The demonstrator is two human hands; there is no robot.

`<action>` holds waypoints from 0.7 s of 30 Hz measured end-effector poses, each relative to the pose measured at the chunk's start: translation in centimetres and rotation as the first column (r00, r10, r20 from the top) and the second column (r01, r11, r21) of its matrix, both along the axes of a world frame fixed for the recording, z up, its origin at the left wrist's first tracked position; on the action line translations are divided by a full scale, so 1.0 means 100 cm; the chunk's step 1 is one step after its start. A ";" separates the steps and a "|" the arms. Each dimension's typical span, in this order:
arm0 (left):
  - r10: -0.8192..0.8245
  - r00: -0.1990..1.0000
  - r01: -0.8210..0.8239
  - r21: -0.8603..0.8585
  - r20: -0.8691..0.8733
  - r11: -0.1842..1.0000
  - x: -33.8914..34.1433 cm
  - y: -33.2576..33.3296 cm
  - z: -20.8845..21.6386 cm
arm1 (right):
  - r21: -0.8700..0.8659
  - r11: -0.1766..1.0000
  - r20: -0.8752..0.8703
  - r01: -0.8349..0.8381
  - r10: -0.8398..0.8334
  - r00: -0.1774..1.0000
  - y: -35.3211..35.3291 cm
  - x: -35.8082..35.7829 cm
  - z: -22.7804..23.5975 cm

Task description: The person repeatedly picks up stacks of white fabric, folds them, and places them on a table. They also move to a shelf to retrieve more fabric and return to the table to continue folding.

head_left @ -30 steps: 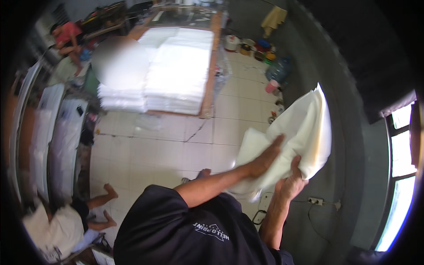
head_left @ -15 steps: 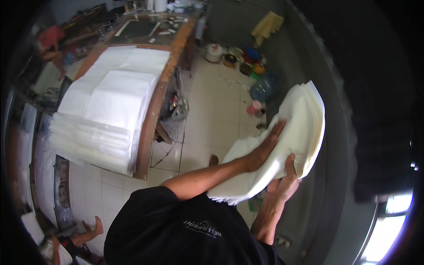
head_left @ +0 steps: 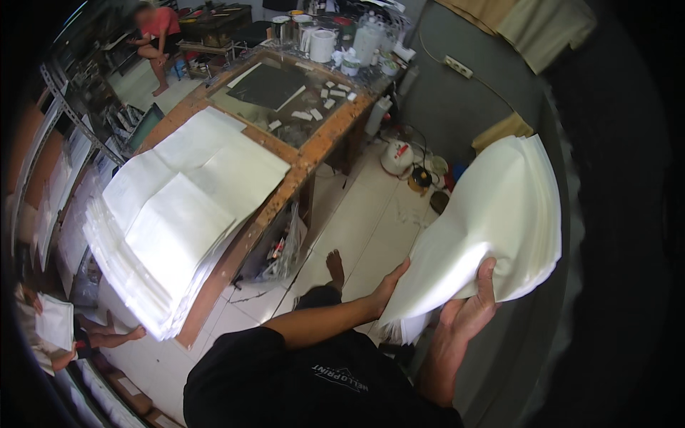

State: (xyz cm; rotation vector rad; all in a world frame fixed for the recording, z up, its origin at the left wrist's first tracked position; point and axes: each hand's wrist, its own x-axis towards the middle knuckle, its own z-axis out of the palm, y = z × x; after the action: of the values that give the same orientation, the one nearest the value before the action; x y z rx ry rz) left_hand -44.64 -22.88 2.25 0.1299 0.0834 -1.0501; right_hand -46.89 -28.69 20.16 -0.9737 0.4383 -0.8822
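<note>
A thick, floppy stack of white cloth-like sheets (head_left: pixel 474 221) is held up in front of me, bending over on the right side. My right hand (head_left: pixel 467 307) grips its lower edge, thumb pressed on the top face and the other fingers partly underneath. At the near left edge, my left hand (head_left: pixel 385 291) holds the stack with its thumb along the side; its other fingers are largely hidden behind the sheets. A larger pile of similar white sheets (head_left: pixel 193 200) lies on the wooden table to the left, its near edges fanned out.
The wooden table (head_left: pixel 307 162) carries a dark panel (head_left: pixel 267 87), small white pieces and several tubs at its far end. A white-and-red pot (head_left: pixel 397 158) stands on the floor by the grey wall. Two other people (head_left: pixel 158 32) sit at far left and lower left.
My left hand has slid from the stack's top face to its near left edge. The stack has swung to the right, and my view has shifted toward the table.
</note>
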 end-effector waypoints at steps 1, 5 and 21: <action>0.076 0.997 -0.076 -0.025 -0.009 0.997 0.025 -0.007 0.006 | 0.005 0.999 0.025 -0.032 0.032 0.999 -0.007 0.023 0.002; 0.277 0.961 -0.272 -0.193 0.001 0.943 0.137 -0.019 0.017 | 0.014 0.984 0.024 -0.178 0.177 0.984 -0.032 0.115 0.011; 0.784 0.399 -0.685 0.723 0.476 -0.090 0.345 0.213 0.023 | 0.238 0.405 -0.054 -0.883 0.913 0.404 0.053 0.492 -0.107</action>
State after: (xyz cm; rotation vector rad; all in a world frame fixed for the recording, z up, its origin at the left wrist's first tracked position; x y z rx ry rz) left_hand -10.17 -1.57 4.53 0.9021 0.7502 0.3203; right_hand 2.27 -23.41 9.45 -0.9429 0.0611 0.2759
